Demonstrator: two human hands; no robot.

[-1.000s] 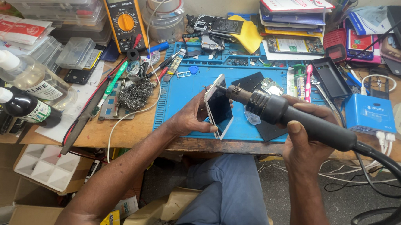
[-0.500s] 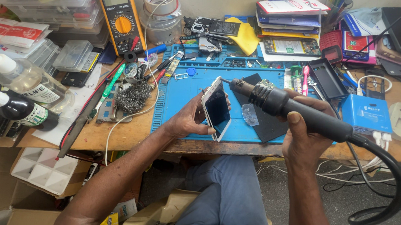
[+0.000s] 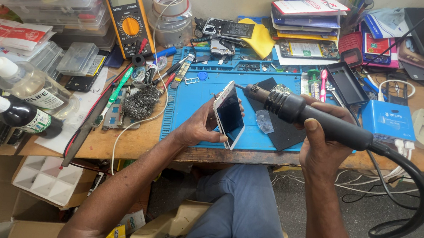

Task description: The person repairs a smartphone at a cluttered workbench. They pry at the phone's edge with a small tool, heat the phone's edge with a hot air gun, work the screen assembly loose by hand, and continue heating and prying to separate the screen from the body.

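Bench, head view. Back left: yellow multimeter (image 3: 128, 18) with orange dial, leaning upright. Beside it, rolls of tape (image 3: 170, 11) stacked, white and clear. Far left: flat white-and-red packet (image 3: 12, 33) lying on clear plastic boxes (image 3: 76, 59). Left edge: clear bottle (image 3: 25, 84) with white cap and white label, lying tilted; below it a black bottle (image 3: 23, 117) with white cap and white label. Back centre: yellow cloth (image 3: 259, 37); to its right a stack of flat packages (image 3: 307, 12), white, red and blue. Right: small blue box (image 3: 386, 120) with white label mark, white plugs at its lower edge. Steel wool pad (image 3: 141, 101) sits just left of the blue mat (image 3: 198, 108).

Left hand (image 3: 199, 128): closed around a white phone (image 3: 230, 115), fingers behind the back, thumb on the lower edge. Phone held on edge, dark screen facing right, just above the front part of the mat.

Right hand (image 3: 324, 140): wrapped firmly around the black handle of a hot-air tool (image 3: 310, 115), thumb on top. Thick black hose runs off right and loops below the table. Metal nozzle points left, tip at the phone's upper edge; whether touching, cannot tell.
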